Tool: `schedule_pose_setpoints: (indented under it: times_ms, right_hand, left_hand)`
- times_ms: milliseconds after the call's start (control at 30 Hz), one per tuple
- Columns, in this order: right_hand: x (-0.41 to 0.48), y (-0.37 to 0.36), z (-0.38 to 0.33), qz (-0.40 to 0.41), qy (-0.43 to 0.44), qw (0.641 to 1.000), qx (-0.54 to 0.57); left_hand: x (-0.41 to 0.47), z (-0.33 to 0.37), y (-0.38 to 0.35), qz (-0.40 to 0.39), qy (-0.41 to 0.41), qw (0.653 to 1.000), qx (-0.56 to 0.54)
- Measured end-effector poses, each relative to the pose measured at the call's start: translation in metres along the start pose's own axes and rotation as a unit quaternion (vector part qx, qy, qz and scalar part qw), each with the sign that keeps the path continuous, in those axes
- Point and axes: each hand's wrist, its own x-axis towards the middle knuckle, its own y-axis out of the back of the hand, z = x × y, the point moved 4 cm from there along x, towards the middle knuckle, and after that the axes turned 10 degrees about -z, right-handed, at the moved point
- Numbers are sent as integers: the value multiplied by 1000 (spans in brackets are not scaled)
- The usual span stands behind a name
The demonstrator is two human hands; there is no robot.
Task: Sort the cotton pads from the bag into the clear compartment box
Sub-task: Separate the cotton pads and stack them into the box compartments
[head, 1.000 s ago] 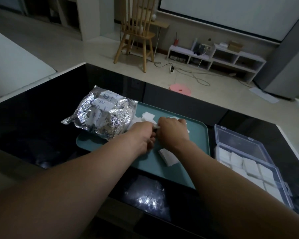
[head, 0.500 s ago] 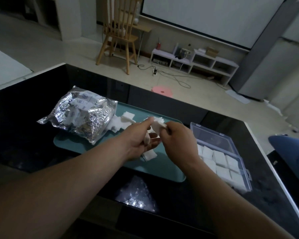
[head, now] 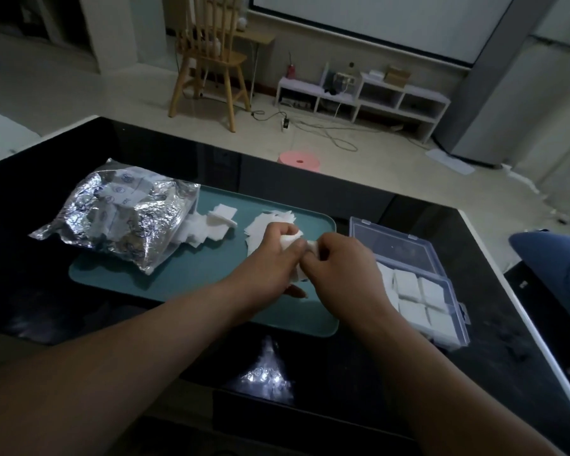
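Your left grip [head: 273, 255] and your right grip [head: 339, 258] meet over the right part of the teal tray [head: 191, 278]. Both are closed on the same small bunch of cotton pads [head: 292, 240]: the fingers of each are curled around it, so only some white edges show between and under them. Just behind the left grip a loose heap of pads [head: 264, 222] lies on the tray. More pads [head: 218, 218] spill from the mouth of the silver bag [head: 119, 218], which lies on the tray's left end and partly on the black worktop [head: 30, 291]. The clear compartment box [head: 395, 240] stands just beside the tray at your right, its lid open to the far side, with white pads [head: 408, 286] in its near compartments; the right grip is near it. One second ago both grips were low on the loose heap; now they are nearer to you, with the bunch between them. Bag, tray and box lie as before.
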Motion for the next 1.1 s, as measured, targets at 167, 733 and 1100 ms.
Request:
schedule_pose_setpoints:
  times_ms: [167, 733, 1100]
  right_hand:
    - [0, 0, 1, -133, 15, 983, 123]
    - [-13, -13, -14, -16, 145, 984, -100]
    - [-16, -10, -12, -164, 155, 971, 72]
  left_hand:
    - [-1, -1, 5, -40, 22, 996, -83]
    - [-6, 1, 13, -52, 101, 964, -240]
    - [-13, 2, 9, -121, 132, 948, -264]
